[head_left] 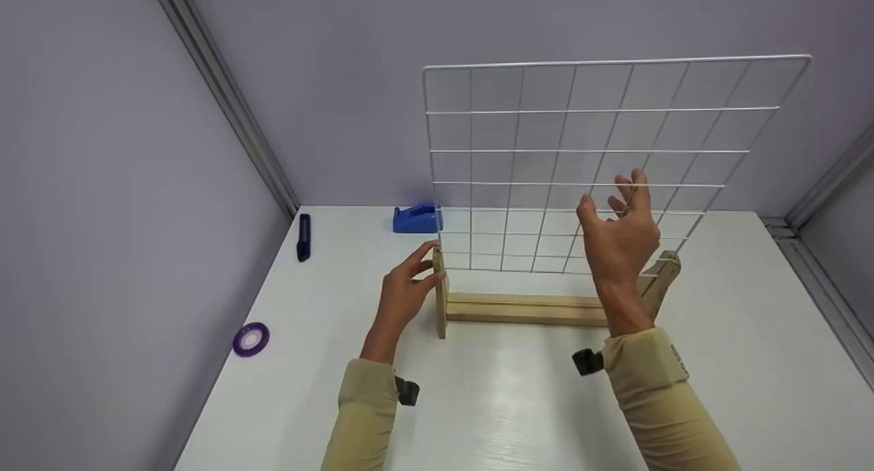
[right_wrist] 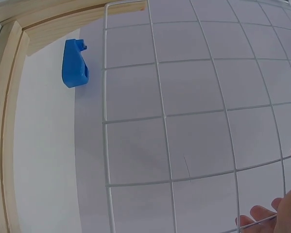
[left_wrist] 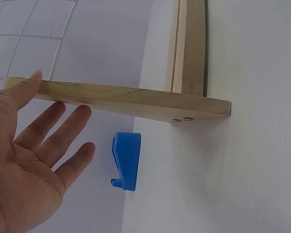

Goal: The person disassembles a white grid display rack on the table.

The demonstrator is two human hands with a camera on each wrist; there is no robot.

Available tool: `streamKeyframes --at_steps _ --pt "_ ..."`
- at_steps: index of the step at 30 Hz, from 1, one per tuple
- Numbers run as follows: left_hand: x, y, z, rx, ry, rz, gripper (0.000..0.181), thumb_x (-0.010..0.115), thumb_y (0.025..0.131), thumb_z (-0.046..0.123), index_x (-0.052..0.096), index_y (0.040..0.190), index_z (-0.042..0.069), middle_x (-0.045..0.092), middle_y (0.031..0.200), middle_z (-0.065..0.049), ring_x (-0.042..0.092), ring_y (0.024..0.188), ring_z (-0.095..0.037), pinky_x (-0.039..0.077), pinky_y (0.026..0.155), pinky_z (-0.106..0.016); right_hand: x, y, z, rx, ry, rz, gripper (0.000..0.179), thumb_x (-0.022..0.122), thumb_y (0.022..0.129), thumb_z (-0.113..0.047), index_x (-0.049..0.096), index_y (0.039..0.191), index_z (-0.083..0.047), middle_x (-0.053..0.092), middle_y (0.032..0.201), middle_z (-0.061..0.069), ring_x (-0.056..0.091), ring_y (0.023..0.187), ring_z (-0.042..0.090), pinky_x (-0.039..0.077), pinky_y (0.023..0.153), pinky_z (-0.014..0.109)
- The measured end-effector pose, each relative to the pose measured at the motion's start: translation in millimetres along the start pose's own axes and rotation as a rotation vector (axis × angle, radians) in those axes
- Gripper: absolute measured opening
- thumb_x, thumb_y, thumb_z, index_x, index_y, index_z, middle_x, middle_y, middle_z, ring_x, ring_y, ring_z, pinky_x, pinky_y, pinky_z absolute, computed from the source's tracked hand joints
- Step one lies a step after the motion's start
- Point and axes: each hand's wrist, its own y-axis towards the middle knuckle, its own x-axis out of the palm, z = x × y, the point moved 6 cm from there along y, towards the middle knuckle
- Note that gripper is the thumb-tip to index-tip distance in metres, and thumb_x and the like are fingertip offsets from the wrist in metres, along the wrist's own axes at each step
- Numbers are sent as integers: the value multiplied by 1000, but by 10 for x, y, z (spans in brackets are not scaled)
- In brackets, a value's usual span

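A white wire grid panel point(head_left: 537, 150) stands tilted over a wooden stand point(head_left: 526, 310), which has a side board at each end and a crossbar between them. My left hand point(head_left: 403, 293) holds the upper end of the left side board point(left_wrist: 130, 94), thumb on its edge and fingertips against its outer face. My right hand point(head_left: 621, 246) grips the grid's wires in its right half. In the right wrist view only some fingers point(right_wrist: 262, 213) and part of the thumb show, at the lower right. The grid's lower edge lies near the tops of the side boards.
A blue tape dispenser point(head_left: 415, 220) sits at the back of the white table point(head_left: 491, 403), behind the grid's left edge. At the table's left are a dark blue cutter-like object point(head_left: 304, 237) and a purple tape roll point(head_left: 250, 339). Walls point(head_left: 328, 82) enclose the back and sides.
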Motion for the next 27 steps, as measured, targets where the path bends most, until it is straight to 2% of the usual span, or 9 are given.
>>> streamKeyframes --at_steps 4,9,17,19,25,27 --pt "0 -9 -10 -20 -1 -6 59 75 94 20 54 145 42 66 139 -6 65 127 -28 56 100 -46 -11 22 -27 3 1 7 68 72 91 -24 46 152 -10 65 140 2 68 117 17 57 93 37" --pt "-29 -14 -30 -11 21 5 60 75 94 21 53 144 45 65 140 -3 64 127 -23 56 101 -43 -6 48 -91 -10 3 -6 68 72 91 -24 46 152 -10 65 141 3 69 116 18 58 92 37" --pt "-47 1 -51 -16 17 8 59 75 93 22 54 142 48 69 134 -8 70 117 -28 59 97 -44 -33 111 -194 -27 2 2 63 72 91 -25 50 148 -11 65 140 1 70 114 18 58 95 35" --pt "-47 2 -50 -17 20 10 59 75 93 22 54 143 47 69 133 -8 70 116 -29 59 96 -44 -37 119 -201 -30 5 2 63 72 90 -24 51 148 -11 65 140 2 71 113 18 58 95 35" --pt "-33 10 -38 4 11 6 58 75 94 21 55 147 33 70 131 -12 73 108 -31 60 91 -43 -56 169 -252 -47 8 9 64 72 90 -24 50 149 -11 66 139 0 71 112 17 58 94 33" --pt "-28 13 -39 2 6 4 58 75 94 21 54 147 32 70 131 -12 73 107 -30 61 90 -42 -65 190 -275 -53 5 14 64 73 90 -24 50 149 -11 66 139 0 71 112 17 58 93 32"
